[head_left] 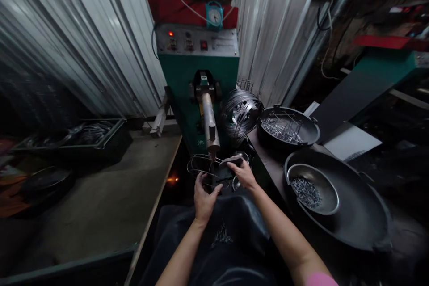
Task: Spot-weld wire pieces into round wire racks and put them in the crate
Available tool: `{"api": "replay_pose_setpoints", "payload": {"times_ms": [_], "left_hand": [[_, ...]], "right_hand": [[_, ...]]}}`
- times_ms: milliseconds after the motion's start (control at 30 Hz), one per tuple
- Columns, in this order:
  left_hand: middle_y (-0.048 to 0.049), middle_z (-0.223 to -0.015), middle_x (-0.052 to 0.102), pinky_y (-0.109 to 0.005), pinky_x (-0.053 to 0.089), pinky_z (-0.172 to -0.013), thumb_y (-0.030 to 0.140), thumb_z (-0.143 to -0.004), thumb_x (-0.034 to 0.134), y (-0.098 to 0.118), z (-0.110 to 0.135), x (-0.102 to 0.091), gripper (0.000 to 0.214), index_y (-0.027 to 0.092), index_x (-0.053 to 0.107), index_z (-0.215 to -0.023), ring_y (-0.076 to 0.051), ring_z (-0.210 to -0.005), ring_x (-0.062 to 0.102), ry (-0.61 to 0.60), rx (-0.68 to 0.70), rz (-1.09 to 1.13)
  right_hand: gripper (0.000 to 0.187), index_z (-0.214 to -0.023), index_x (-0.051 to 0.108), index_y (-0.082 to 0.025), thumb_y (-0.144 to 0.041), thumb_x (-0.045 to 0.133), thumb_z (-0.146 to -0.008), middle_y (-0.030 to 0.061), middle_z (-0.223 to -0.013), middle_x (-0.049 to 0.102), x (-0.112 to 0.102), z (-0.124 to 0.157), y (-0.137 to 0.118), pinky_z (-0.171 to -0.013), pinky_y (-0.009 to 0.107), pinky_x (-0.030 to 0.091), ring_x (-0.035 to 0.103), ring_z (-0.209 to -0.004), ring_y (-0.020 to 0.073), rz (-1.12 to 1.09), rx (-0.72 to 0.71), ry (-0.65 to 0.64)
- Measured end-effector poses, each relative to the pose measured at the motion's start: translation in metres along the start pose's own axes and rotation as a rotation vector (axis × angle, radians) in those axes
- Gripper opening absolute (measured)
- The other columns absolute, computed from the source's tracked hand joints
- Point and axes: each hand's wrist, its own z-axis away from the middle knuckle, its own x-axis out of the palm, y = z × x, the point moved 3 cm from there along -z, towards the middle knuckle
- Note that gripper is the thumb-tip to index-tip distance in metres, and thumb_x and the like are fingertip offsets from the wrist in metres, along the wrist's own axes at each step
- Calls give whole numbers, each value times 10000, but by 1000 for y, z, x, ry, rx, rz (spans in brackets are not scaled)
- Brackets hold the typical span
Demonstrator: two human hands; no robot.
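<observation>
A round frame of thin bent wire (196, 157) sits under the electrode arm (209, 120) of a green welding machine. My left hand (204, 199) is at its near side, fingers curled against the wire and thumb apart from them. My right hand (245, 174) pinches a dark flat piece (233, 160) at the frame's right side; its kind is too dark to tell. Small loose wire pieces (221, 235) lie on the dark apron (187, 228) over my lap. Shadow hides the lower part of the frame.
Coiled wire rings (241, 111) stand right of the machine (181, 76). Beyond them, a black pan (313, 132) holds wire parts. Nearer, a metal bowl (330, 194) of small pieces sits in a large pan (362, 214). A green bin (114, 140) stands on the floor at left.
</observation>
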Motion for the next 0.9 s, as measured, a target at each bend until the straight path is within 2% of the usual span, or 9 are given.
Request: {"api": "replay_pose_setpoints", "payload": {"times_ms": [100, 167, 300, 367, 467, 567, 667, 767, 900], "left_hand": [[-154, -1192, 524, -510, 352, -980, 457, -596, 735, -6, 8, -3, 800, 171, 388, -1257, -310, -1170, 460, 14, 274, -374], [-181, -1216, 503, -529, 337, -989, 471, -594, 735, -13, 10, -2, 838, 152, 365, -1275, -337, -1198, 432, 15, 383, -491], [-186, -1241, 472, -483, 381, -966, 446, -649, 707, -26, 11, 6, 859, 163, 257, -1325, -307, -1186, 456, -1, 453, -477], [-177, -1219, 475, -481, 379, -963, 447, -660, 697, -29, 11, 10, 815, 163, 284, -1303, -300, -1166, 467, 28, 480, -486], [-153, -1147, 498, -525, 337, -974, 456, -626, 712, -30, 5, 16, 736, 152, 386, -1211, -323, -1132, 466, 44, 514, -584], [-99, -995, 530, -518, 368, -925, 403, -628, 701, -28, -4, 20, 559, 163, 461, -1073, -301, -1001, 518, 8, 530, -630], [-57, -872, 517, -469, 417, -847, 356, -614, 691, -24, -8, 19, 434, 184, 487, -957, -269, -887, 535, -8, 511, -616], [-40, -848, 509, -429, 430, -814, 349, -581, 704, -20, -4, 20, 438, 194, 483, -926, -251, -854, 540, -12, 453, -554], [-1, -805, 497, -356, 456, -730, 388, -563, 722, -21, 4, 22, 480, 202, 450, -913, -189, -743, 557, 33, 256, -394]], "right_hand": [[211, -791, 588, -194, -343, 677, -670, -2, -761, 612, -12, 9, 13, -759, 293, 434, 560, -757, 161, -122, 15, 61], [200, -785, 587, -199, -335, 679, -671, -4, -769, 608, -15, 15, 19, -775, 292, 433, 558, -776, 159, -204, 20, 121], [192, -777, 595, -200, -314, 698, -663, -11, -758, 595, -15, 16, 18, -762, 282, 437, 547, -759, 148, -253, 28, 98], [211, -783, 596, -200, -307, 718, -648, -16, -758, 589, -18, 13, 16, -764, 282, 442, 550, -756, 145, -268, 27, 68], [241, -827, 568, -210, -361, 689, -684, -12, -798, 593, -31, 13, 23, -756, 308, 469, 575, -764, 153, -436, 70, 104], [257, -837, 553, -212, -380, 682, -692, -10, -822, 585, -44, 19, 35, -753, 313, 483, 585, -773, 155, -476, 80, 152], [266, -838, 563, -206, -369, 698, -677, -8, -805, 583, -52, 28, 39, -784, 302, 472, 578, -802, 159, -298, 20, 173], [269, -885, 552, -205, -385, 661, -717, 20, -867, 616, -53, 36, 28, -834, 327, 460, 585, -867, 180, -153, -69, 172], [213, -918, 533, -210, -362, 602, -786, 62, -990, 642, -40, 46, 2, -860, 364, 457, 603, -935, 197, -87, -199, 23]]}}
